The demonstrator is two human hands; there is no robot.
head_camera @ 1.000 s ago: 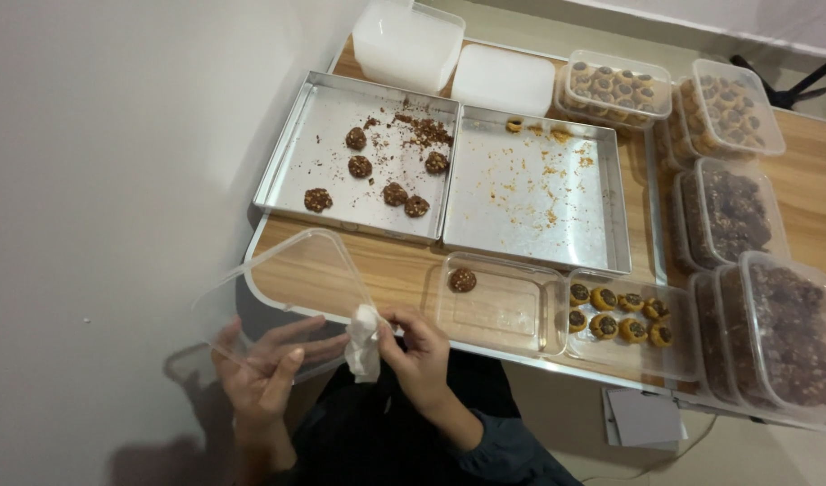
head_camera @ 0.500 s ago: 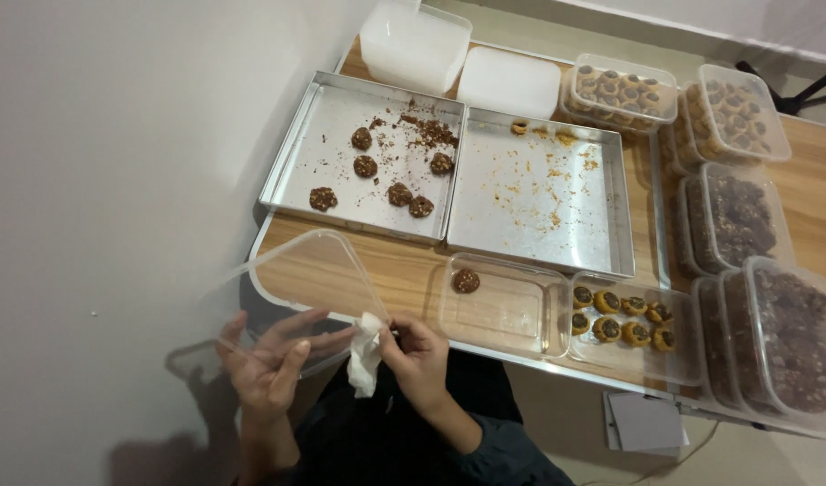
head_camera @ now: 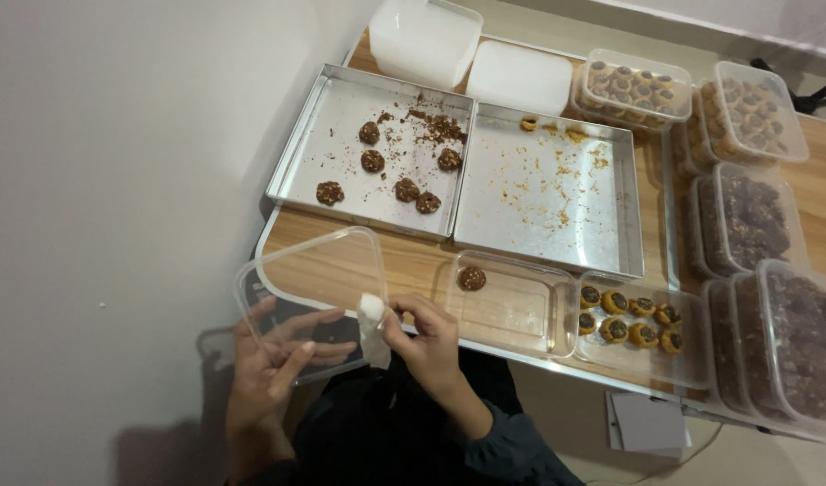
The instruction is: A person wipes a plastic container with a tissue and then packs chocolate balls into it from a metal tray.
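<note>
My left hand (head_camera: 273,364) holds a clear plastic lid (head_camera: 309,292) from underneath, fingers spread against it, off the table's near left corner. My right hand (head_camera: 426,342) pinches a small white tissue (head_camera: 372,326) against the lid's right edge. Just to the right, a clear plastic container (head_camera: 507,306) on the table holds one dark cookie (head_camera: 471,278). Beside it, another clear container (head_camera: 642,337) holds several round cookies with dark centres.
Two metal trays lie behind: the left one (head_camera: 341,121) carries several dark cookies and crumbs, the right one (head_camera: 548,193) only crumbs. White lidded boxes (head_camera: 422,36) stand at the back. Several filled clear cookie containers (head_camera: 750,216) line the right side. The wall is on the left.
Both hands with the lid and tissue have shifted slightly; the tissue has moved a little along the lid's edge. Everything on the table stays put.
</note>
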